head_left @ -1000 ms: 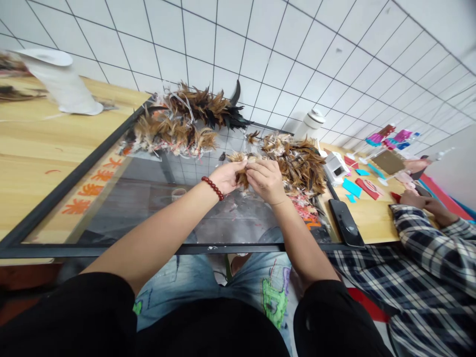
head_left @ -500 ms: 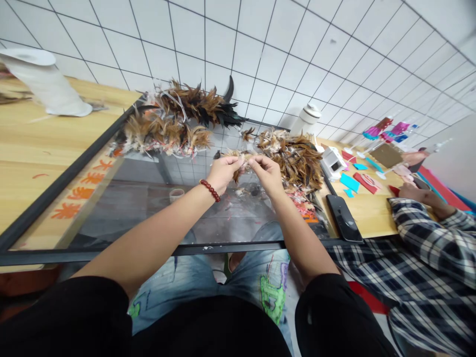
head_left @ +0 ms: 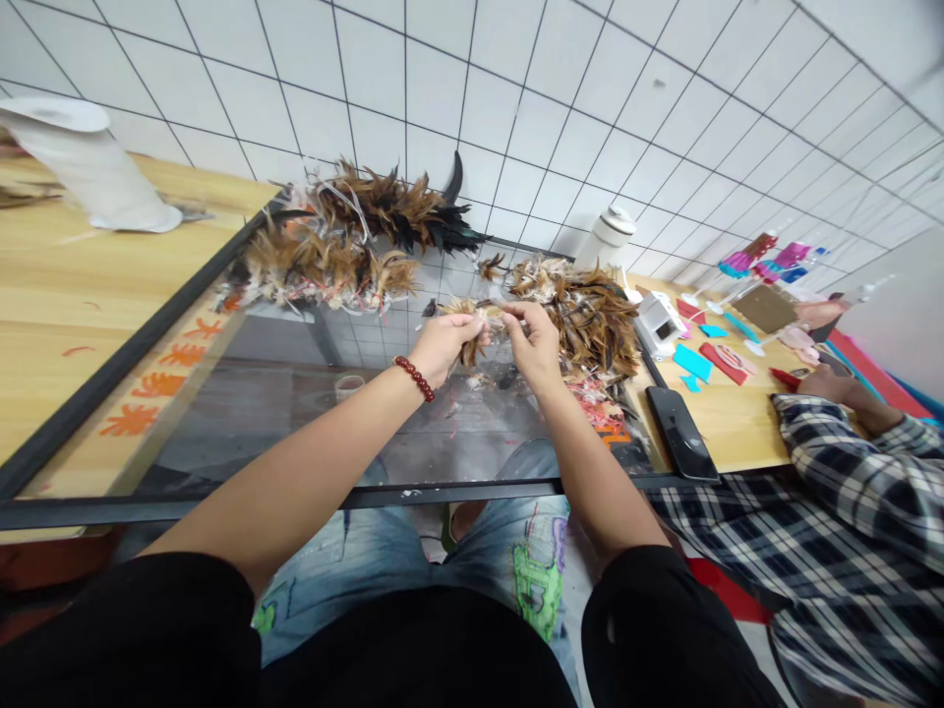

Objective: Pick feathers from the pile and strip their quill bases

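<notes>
Over the glass panel [head_left: 442, 438], my left hand [head_left: 442, 346] pinches a small bunch of brown feathers [head_left: 470, 354], whose tips hang below my fingers. A little to its right is my right hand [head_left: 535, 344], thumb and forefinger closed; whatever they grip is too small to make out. Just beyond that hand lies a large pile of brown feathers [head_left: 601, 320]. Two more heaps rest at the back left: a tan one [head_left: 317, 265] and a darker one [head_left: 405, 206]. A small loose feather tuft [head_left: 492, 265] lies between the heaps.
A black frame [head_left: 472, 492] edges the panel. A phone [head_left: 682, 433], a white device [head_left: 659, 324] and a white bottle [head_left: 611, 236] stand at the right. A white spool [head_left: 110, 167] is far left. A person in a plaid sleeve [head_left: 848, 462] sits at my right.
My right hand has drawn slightly away from my left, opening a gap between their fingertips. My left hand keeps the feathers in nearly the same spot.
</notes>
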The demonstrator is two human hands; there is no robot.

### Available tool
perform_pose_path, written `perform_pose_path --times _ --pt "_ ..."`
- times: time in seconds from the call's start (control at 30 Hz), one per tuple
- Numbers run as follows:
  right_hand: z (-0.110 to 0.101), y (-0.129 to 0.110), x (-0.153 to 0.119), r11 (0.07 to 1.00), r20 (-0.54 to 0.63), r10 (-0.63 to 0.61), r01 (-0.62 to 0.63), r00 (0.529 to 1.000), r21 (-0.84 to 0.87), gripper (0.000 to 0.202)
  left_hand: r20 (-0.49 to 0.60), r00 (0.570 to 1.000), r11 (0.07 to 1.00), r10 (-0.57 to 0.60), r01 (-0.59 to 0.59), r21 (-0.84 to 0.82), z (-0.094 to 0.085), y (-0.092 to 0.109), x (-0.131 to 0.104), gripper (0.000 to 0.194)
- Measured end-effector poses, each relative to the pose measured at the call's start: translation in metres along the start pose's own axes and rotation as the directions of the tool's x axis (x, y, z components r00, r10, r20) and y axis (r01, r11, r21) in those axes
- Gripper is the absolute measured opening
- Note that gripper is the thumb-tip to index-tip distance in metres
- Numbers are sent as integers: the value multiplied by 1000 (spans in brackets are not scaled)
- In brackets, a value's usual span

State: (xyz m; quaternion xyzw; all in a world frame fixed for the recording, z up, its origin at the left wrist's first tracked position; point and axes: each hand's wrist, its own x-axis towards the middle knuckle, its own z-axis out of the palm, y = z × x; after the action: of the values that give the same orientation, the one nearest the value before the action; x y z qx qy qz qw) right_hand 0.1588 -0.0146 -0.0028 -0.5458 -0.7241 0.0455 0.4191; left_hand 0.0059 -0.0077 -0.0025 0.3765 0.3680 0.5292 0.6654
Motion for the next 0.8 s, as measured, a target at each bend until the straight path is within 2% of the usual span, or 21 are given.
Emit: perform_pose_path --times 0.1,0.17,0.23,0.3,0.43,0.57,0.67,0.8 --pt "5 10 -1 972 108 115 -89 987 -220 23 -146 987 995 70 -80 -66 -2 3 2 15" --pt "8 14 -2 940 203 171 -98 964 -328 22 -199 978 991 67 -88 -101 -4 7 3 15" --pt "9 16 -2 924 248 188 -86 950 -372 23 -230 972 989 53 -84 -124 -5 10 3 14" --pt "4 17 -1 916 231 186 -84 955 -393 25 -261 964 985 49 -89 -146 -6 12 4 15" --pt "-11 15 0 893 116 187 -120 976 -434 23 -319 947 979 47 -107 -174 -7 14 7 14" --pt "-11 8 -3 895 36 94 -69 995 -440 20 -347 937 975 36 -109 -192 -6 15 8 15" --pt "1 -2 -6 900 114 28 24 993 -435 22 -365 930 974 48 -125 -188 -6 15 8 16" --pt "17 -6 -6 873 228 58 62 972 -484 23 -360 932 979 48 -115 -169 -5 14 8 15"
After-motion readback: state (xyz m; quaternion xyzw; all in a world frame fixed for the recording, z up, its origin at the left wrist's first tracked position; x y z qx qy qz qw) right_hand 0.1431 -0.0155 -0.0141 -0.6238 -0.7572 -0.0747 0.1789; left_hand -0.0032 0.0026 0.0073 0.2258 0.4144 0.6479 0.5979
